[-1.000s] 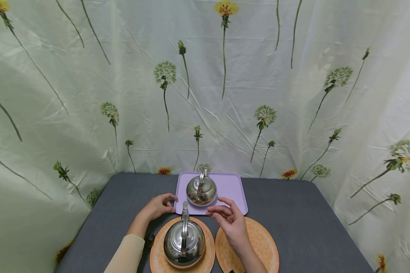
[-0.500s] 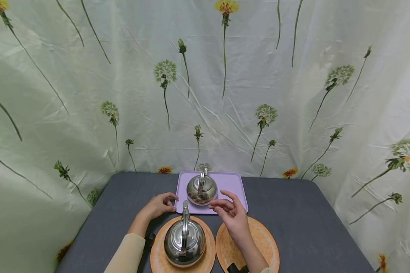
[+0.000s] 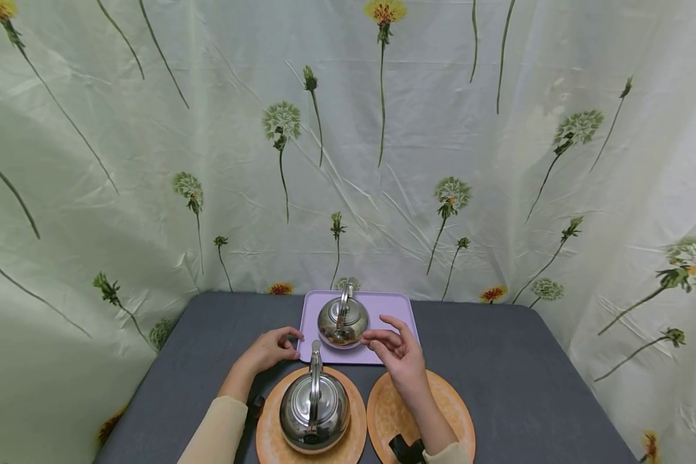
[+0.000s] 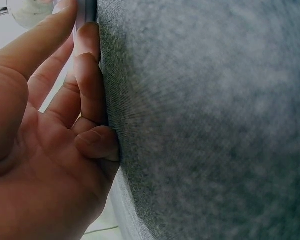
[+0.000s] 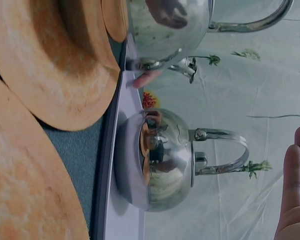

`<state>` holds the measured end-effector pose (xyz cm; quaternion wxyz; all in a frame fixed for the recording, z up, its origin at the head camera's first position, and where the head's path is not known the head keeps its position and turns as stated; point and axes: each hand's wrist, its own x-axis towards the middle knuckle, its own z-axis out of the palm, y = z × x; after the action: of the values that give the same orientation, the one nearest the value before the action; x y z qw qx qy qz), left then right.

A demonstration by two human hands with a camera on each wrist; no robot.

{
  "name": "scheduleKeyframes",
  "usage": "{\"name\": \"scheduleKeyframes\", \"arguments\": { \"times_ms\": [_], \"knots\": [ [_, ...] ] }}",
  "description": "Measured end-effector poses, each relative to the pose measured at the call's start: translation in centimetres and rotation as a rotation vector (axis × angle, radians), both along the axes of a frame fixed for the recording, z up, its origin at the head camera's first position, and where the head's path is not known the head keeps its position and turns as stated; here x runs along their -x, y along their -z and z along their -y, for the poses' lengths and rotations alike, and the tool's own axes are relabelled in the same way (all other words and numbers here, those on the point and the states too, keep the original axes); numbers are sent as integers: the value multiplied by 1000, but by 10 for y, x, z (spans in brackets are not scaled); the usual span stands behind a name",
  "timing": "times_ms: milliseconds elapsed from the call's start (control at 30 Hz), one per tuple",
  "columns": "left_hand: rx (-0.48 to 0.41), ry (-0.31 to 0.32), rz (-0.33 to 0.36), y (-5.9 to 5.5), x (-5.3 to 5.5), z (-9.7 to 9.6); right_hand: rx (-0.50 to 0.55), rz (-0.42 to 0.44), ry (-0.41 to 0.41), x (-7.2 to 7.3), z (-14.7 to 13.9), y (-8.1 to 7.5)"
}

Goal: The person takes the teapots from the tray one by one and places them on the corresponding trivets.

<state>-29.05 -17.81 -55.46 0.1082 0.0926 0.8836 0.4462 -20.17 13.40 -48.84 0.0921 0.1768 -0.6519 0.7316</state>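
Note:
On the lilac tray (image 3: 396,310) stands a small shiny steel kettle (image 3: 343,327), its hooped handle upright. My left hand (image 3: 269,351) holds the tray's front left corner; in the left wrist view the thumb lies along the tray edge (image 4: 85,14) and the other fingers bend against its outer side. My right hand (image 3: 401,357) hovers right of that kettle over the tray's front edge, fingers loosely bent and holding nothing. Its straight fingers (image 5: 293,182) show at the edge of the right wrist view. Nearer stands a larger steel kettle (image 3: 314,415), between my arms.
The larger kettle rests on a round orange mat (image 3: 358,415). A second round mat (image 3: 458,419) lies beside it, under my right forearm. Dark grey cloth covers the table (image 3: 516,380). Behind hangs a pale curtain (image 3: 232,154) printed with dandelions.
My right hand has drawn slightly right and up, away from the small kettle. My left hand, the tray and both kettles stay in place.

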Motion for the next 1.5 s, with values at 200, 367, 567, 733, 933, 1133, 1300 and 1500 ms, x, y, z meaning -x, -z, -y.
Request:
{"name": "scheduleKeyframes", "arguments": {
  "times_ms": [200, 367, 567, 733, 933, 1133, 1300, 1500],
  "knots": [
    [-5, -6, -3, 0, -1, 0, -9, 4, 7, 8, -3, -1],
    [6, -12, 1, 0, -1, 0, -12, 9, 6, 12, -4, -1],
    [-1, -13, 1, 0, -2, 0, -47, 26, 26, 18, -4, -2],
    [0, -24, 6, -1, -2, -1, -84, 35, 47, 24, -4, 0],
    [9, -28, -1, -1, -2, -1, -92, 72, 75, 35, -6, 3],
    [2, -22, 0, 0, -1, 0, -74, 131, 79, 44, -7, 9],
    [-14, -11, -4, -2, -1, -1, -73, 153, 84, 49, -7, 13],
    [-8, -18, 5, -1, -1, -1, -69, 160, 77, 52, -6, 16]
  ]
}}
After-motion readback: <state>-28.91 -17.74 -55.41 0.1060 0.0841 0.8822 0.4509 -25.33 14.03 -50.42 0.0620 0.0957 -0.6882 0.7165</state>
